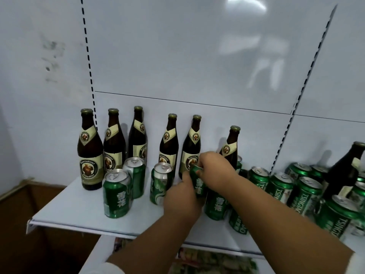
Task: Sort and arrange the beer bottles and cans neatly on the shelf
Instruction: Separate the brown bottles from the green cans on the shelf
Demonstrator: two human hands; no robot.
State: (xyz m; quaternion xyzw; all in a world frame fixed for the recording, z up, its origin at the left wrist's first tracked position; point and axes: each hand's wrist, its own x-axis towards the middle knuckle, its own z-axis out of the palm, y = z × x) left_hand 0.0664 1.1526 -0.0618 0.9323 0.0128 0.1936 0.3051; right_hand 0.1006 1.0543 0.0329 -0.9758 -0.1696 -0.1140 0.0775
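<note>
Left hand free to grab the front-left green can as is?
Probably not yet: the left hand and right hand both hold one green can. The front-left can stands at the shelf front with nothing before it, so it's reachable after release.

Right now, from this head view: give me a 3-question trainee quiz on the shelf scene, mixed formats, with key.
1. True or false: both the left hand and the right hand are on the same green can.
2. Multiple choice: how many brown bottles stand along the back panel on the left shelf section? A) four B) six C) eight
3. Fill in: the leftmost bottle stands ____ (upright / on its side).

Key: 1 true; 2 B; 3 upright
</note>
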